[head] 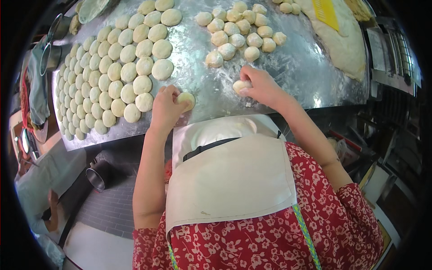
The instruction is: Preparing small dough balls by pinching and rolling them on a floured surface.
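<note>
My left hand (pixel 167 108) grips a flattened round of dough (pixel 186 101) close to the table's front edge. Over to the right, my right hand (pixel 260 86) pinches a small dough ball (pixel 241 87) between thumb and fingers, just at or above the tabletop; its far side is hidden by the hand. Left of my left hand, many flattened dough rounds (pixel 129 72) lie in tight rows. Beyond my right hand sits a loose cluster of floured dough balls (pixel 237 40).
The metal table (pixel 199 79) is dusted with flour. At far right lies a large dough slab (pixel 332 44) with a yellow plastic scraper (pixel 325 14) on it. Metal pots (pixel 51 59) stand past the left edge. A metal bucket (pixel 98 176) is below, and another person's arm (pixel 53 209) shows lower left.
</note>
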Available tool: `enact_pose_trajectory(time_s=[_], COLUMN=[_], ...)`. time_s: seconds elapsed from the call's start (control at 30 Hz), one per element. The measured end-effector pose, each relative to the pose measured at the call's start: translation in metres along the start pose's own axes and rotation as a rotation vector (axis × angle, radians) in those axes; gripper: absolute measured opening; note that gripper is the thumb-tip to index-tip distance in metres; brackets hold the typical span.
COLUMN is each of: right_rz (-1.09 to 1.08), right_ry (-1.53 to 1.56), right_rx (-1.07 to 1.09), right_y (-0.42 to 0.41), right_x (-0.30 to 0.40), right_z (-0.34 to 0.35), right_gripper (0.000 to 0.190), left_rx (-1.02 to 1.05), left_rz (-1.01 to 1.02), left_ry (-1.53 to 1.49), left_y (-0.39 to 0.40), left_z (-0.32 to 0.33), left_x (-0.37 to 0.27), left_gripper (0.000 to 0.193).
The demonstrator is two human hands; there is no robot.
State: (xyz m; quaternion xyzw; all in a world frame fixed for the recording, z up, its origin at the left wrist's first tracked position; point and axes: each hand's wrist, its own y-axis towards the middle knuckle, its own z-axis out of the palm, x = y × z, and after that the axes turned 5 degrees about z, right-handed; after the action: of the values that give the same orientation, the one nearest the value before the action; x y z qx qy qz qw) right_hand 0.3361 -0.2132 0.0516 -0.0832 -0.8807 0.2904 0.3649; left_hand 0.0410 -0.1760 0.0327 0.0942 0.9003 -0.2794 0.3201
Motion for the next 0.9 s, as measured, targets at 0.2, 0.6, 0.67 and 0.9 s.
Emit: enact_pose_trajectory(time_s=[0.2,0.6,0.67,0.9], right_rz=[-0.472,-0.471,-0.335,-0.346], right_ry=[-0.221,-0.073,0.184,-0.464], right_rx=[-0.361,-0.396,-0.364,-0.505], right_y=[-0.008,0.002,-0.001,0.02], right_x=[-0.028,-0.061,-0.051,-0.016], right_z=[0.029,0.051,0.029,0.062], right_gripper=[0.048,0.031,0.027,0.058], left_rx=[-0.247,-0.22,-0.215,-0.353], left_rz=[0.597,0.577,0.517,0.451], left_ry=[0.028,0.097,-0.005,0.429], left_y=[-0.017,-0.01,-0.014,0.025], left_z=[0.027,0.056,0.044,0.065], left_x=[0.029,0.044,0.029,-0.004], left_gripper=[0.035,0.034,0.034,0.057])
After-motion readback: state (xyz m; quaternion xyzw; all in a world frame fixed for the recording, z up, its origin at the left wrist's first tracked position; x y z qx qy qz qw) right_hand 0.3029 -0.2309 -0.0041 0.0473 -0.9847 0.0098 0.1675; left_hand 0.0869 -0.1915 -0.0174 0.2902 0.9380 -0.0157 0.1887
